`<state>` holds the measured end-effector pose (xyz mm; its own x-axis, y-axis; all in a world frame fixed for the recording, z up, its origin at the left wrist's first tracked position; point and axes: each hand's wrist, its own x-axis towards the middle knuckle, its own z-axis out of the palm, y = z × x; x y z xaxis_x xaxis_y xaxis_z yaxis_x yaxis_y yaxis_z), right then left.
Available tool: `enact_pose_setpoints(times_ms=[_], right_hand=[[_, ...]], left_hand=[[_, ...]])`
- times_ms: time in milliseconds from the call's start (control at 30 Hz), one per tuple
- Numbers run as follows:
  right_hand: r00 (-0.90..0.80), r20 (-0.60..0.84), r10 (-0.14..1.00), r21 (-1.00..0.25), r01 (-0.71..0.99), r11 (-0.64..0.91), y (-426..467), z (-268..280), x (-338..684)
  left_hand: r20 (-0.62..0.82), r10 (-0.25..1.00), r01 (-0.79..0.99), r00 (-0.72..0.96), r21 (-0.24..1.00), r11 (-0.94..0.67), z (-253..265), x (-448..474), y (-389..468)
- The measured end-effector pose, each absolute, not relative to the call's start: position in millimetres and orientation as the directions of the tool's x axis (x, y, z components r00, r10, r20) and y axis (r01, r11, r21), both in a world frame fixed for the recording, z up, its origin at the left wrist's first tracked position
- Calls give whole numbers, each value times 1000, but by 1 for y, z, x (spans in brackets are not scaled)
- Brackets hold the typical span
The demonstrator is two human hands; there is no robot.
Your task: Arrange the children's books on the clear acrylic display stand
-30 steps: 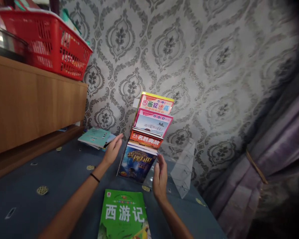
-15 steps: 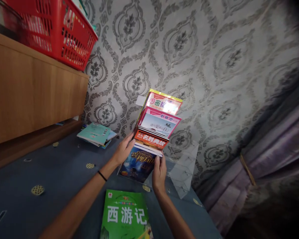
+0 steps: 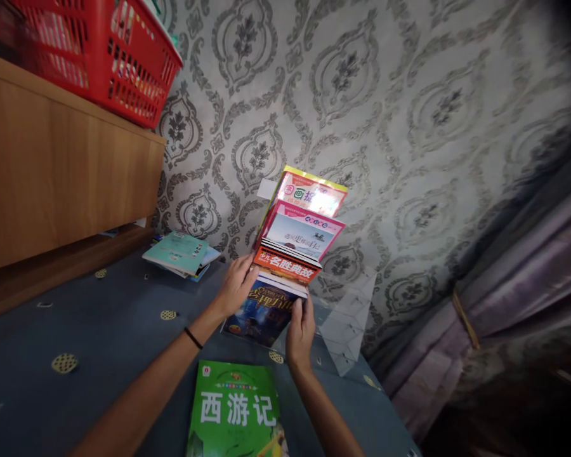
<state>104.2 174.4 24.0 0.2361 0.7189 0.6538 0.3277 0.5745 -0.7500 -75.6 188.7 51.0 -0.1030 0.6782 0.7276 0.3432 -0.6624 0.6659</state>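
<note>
My left hand (image 3: 239, 284) grips the left edge of a dark blue book (image 3: 261, 315) with gold lettering. My right hand (image 3: 301, 330) is closed on that book's upper right edge. The book leans upright at the front of a stepped row of books. Just behind it stands an orange-red book (image 3: 288, 266), touched or nearly touched by my left fingers. Further back are a pale blue book (image 3: 297, 238), a pink-edged book (image 3: 337, 231) and a yellow-edged book (image 3: 314, 190). A clear plastic stand (image 3: 349, 324) shows to their right. Below my hands lies a green book (image 3: 233, 406), face up.
Several thin teal booklets (image 3: 176, 251) are stacked at the left by the wall. A wooden cabinet (image 3: 66, 152) carries a red plastic basket (image 3: 137, 76). Patterned wallpaper (image 3: 409, 82) rises behind the blue cloth-covered surface (image 3: 124, 330). A tied curtain (image 3: 438, 368) hangs at right.
The whole view has shifted slightly left and up. Both hands keep nearly the same hold on the dark blue book.
</note>
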Motion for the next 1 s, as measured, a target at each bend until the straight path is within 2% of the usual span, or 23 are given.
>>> enact_pose_setpoints(times_ms=[300, 600, 1000], right_hand=[[240, 651, 720, -755, 307, 580, 173, 22, 104], [247, 660, 710, -748, 300, 591, 182, 45, 113], [227, 659, 717, -749, 289, 597, 185, 66, 107]], left_hand=[[699, 709, 326, -96, 695, -642, 53, -74, 184], [616, 770, 206, -168, 786, -583, 59, -80, 191], [694, 713, 127, -101, 720, -683, 70, -70, 190]])
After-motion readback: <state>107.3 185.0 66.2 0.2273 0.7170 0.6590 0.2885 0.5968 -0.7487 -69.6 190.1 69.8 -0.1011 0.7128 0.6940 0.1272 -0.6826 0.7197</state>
